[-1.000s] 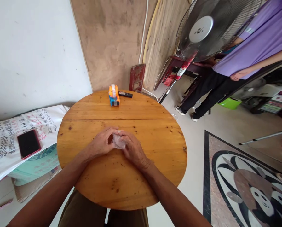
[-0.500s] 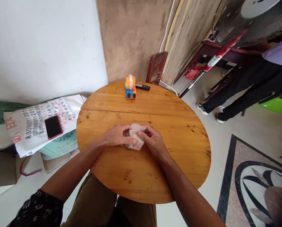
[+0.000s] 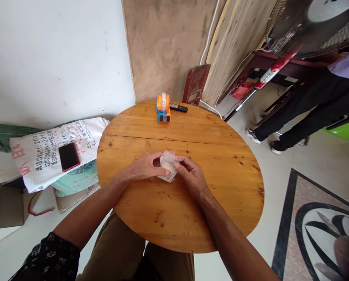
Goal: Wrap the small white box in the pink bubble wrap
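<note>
Over the middle of the round wooden table [image 3: 159,212], you are holding a small plastic-wrapped white packet [image 3: 167,168] between your two hands. Your left hand [image 3: 148,166] is clamping its left side, the thumb lying across the near face, apparently steadying it. Your right hand [image 3: 192,175] is pinching the clear film at its right edge between thumb and fingers, probably keeping the loose wrap in check. Whether the packet's underside is touching the wood, you are leaving hidden from view. Both forearms are crossing the table's near edge, seemingly giving you a stable reach. At the far edge, an orange-and-blue tape dispenser [image 3: 163,106] is standing beside a slim black handheld device [image 3: 178,107], both sitting well apart from your fingers, which is leaving you working room. To your left, a red-edged phone [image 3: 69,156] is lying on a printed white sack [image 3: 41,154], which is serving as its shelf.
</note>
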Demonstrator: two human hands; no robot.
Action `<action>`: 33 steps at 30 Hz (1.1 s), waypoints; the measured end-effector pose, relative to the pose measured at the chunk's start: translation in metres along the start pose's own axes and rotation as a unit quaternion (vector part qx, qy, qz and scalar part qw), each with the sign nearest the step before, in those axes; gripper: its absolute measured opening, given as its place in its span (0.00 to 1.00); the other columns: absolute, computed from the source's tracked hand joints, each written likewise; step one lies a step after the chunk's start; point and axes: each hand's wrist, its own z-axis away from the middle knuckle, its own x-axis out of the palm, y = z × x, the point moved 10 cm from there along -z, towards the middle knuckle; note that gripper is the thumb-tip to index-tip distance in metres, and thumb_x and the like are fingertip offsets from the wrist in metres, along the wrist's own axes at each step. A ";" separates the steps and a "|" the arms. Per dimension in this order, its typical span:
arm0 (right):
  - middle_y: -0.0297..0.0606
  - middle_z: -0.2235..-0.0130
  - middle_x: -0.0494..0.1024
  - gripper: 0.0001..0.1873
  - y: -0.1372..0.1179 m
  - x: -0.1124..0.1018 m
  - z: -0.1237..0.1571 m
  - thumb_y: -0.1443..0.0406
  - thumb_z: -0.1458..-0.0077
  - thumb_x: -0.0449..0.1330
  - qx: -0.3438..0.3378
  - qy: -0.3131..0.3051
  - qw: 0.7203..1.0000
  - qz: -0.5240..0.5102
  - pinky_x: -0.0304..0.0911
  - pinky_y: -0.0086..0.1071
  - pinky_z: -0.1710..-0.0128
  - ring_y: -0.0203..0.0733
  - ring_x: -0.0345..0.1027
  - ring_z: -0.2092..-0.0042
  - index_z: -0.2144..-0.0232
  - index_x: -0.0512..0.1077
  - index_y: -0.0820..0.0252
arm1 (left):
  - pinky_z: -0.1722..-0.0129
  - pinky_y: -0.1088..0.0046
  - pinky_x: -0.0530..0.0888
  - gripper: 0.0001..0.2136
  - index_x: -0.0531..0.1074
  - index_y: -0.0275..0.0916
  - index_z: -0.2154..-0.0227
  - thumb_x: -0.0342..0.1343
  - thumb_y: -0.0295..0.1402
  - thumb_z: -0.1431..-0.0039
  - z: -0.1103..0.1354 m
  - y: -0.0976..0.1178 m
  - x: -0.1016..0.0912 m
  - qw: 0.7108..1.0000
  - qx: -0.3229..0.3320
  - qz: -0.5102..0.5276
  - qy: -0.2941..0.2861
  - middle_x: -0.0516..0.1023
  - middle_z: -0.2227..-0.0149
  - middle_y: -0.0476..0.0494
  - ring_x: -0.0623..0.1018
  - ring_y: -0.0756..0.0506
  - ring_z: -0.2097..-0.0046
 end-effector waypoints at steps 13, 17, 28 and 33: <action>0.39 0.59 0.80 0.17 -0.007 -0.005 0.004 0.50 0.46 0.65 -0.052 0.025 0.997 0.057 0.68 0.36 0.57 0.46 0.73 0.58 0.64 0.79 0.55 | 0.60 0.75 0.70 0.17 0.75 0.36 0.56 0.67 0.33 0.50 0.000 0.002 0.000 0.997 -0.001 0.072 -0.009 0.77 0.61 0.47 0.75 0.49 0.62; 0.37 0.63 0.81 0.20 0.004 -0.006 0.003 0.47 0.47 0.65 0.017 0.037 0.999 0.011 0.68 0.36 0.58 0.45 0.72 0.61 0.65 0.79 0.57 | 0.58 0.72 0.71 0.20 0.74 0.35 0.54 0.67 0.34 0.51 0.000 0.005 0.007 0.999 0.007 0.036 -0.034 0.77 0.60 0.45 0.76 0.47 0.60; 0.33 0.73 0.75 0.16 0.016 -0.012 -0.004 0.52 0.57 0.69 0.068 0.110 0.986 -0.103 0.63 0.32 0.67 0.38 0.63 0.71 0.75 0.75 0.57 | 0.52 0.69 0.71 0.24 0.71 0.36 0.48 0.65 0.32 0.50 0.002 0.009 0.015 0.997 0.005 -0.033 -0.071 0.77 0.52 0.42 0.76 0.44 0.53; 0.31 0.73 0.74 0.12 0.014 -0.015 -0.003 0.56 0.58 0.70 0.057 0.125 0.981 -0.138 0.62 0.31 0.66 0.36 0.63 0.70 0.75 0.76 0.57 | 0.52 0.68 0.71 0.25 0.71 0.36 0.49 0.66 0.31 0.52 0.001 0.007 0.011 0.998 -0.011 -0.004 -0.055 0.78 0.54 0.41 0.77 0.45 0.54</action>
